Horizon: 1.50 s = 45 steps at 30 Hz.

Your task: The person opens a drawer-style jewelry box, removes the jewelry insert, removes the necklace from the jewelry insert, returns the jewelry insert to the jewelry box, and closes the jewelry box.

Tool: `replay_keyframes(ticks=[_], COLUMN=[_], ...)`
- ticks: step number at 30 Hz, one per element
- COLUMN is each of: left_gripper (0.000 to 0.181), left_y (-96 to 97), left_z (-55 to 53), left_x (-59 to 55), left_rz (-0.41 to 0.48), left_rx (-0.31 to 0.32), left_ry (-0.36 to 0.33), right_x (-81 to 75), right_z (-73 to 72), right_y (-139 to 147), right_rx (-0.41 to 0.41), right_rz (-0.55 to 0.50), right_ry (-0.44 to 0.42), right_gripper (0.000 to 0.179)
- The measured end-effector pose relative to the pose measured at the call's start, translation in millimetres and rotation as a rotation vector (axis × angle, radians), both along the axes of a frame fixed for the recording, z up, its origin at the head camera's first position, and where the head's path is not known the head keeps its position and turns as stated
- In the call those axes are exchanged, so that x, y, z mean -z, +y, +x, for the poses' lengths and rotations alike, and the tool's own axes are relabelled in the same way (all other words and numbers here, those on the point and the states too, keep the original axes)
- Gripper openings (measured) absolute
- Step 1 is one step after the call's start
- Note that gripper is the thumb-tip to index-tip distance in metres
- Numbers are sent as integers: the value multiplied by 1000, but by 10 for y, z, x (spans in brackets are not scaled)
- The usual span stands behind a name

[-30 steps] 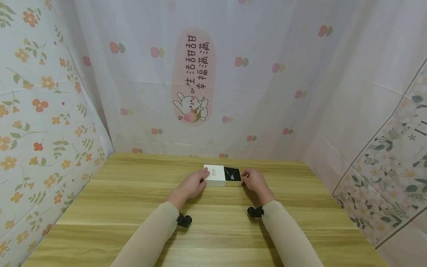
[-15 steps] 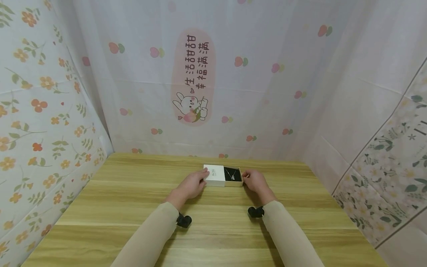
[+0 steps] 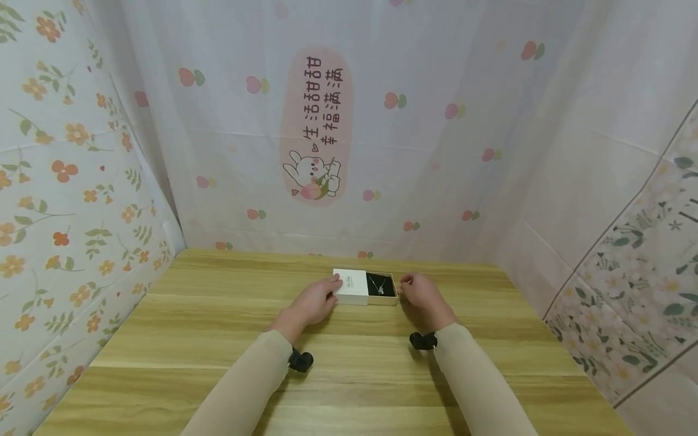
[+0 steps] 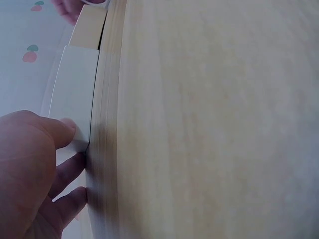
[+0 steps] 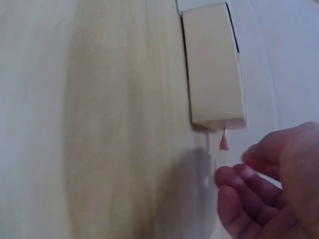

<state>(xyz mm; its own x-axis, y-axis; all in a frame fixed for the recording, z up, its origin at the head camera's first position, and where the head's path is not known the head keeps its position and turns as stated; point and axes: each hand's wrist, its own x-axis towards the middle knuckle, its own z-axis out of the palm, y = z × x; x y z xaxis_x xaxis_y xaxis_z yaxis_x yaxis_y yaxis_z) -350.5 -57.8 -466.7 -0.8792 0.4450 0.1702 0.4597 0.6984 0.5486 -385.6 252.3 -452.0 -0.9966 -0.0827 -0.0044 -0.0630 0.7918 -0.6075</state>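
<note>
A white sliding jewellery box (image 3: pixel 351 295) lies near the table's far edge, small print on its lid. Its tan drawer (image 5: pixel 212 64) sticks out to the right, showing a black lining with a silver necklace (image 3: pixel 380 289) on it. My left hand (image 3: pixel 315 301) grips the box's left end. In the left wrist view the thumb (image 4: pixel 62 132) presses the front side and the fingers lie against the end. Just beyond the drawer's right end is my right hand (image 3: pixel 424 295), apart from it, fingers loosely curled around nothing. A small pull tab (image 5: pixel 224 140) hangs from that end.
The wood-grain table (image 3: pixel 360 381) runs back to a printed curtain (image 3: pixel 436 151) close behind the box. Floral cloth (image 3: pixel 82 181) hangs on the left side, and more patterned cloth (image 3: pixel 643 242) on the right.
My right hand has let go of the drawer's end and drawn back slightly to the right. The drawer has slid out very slightly; my left hand stays in place.
</note>
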Motion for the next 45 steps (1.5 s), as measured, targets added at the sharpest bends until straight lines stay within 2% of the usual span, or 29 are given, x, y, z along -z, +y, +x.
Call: replay_keyframes(ticks=[3,6,15,18,26,35,45], left_gripper=[50,50,50,50,50,50,50], left_y=[-1,3,6,3,-5,-5,-10], left_z=[8,8,-4,-7,-12,-22,-43], left_x=[-10,-11,18,17,27,56,67], left_rz=[-1,-1,2,3,3,0,4], left_rx=[-1,-3,-12,-14,-3,-3,-5], left_ry=[1,4,5,7,0,8,7], right_x=[-67,-118,-99,-72,-19,-3,-52], right_z=[-48,-90,-105,-89,-71,-119,-141], right_y=[-73,-154,-343,-403,-482,-481,-467], right_rx=[28,16,-65,-60,-15,11,11], right_rz=[44,106,496,575,576,574,474], right_ry=[34,77,206,220,185,156,111], right_gripper=[37,33,22,18,15,16,15])
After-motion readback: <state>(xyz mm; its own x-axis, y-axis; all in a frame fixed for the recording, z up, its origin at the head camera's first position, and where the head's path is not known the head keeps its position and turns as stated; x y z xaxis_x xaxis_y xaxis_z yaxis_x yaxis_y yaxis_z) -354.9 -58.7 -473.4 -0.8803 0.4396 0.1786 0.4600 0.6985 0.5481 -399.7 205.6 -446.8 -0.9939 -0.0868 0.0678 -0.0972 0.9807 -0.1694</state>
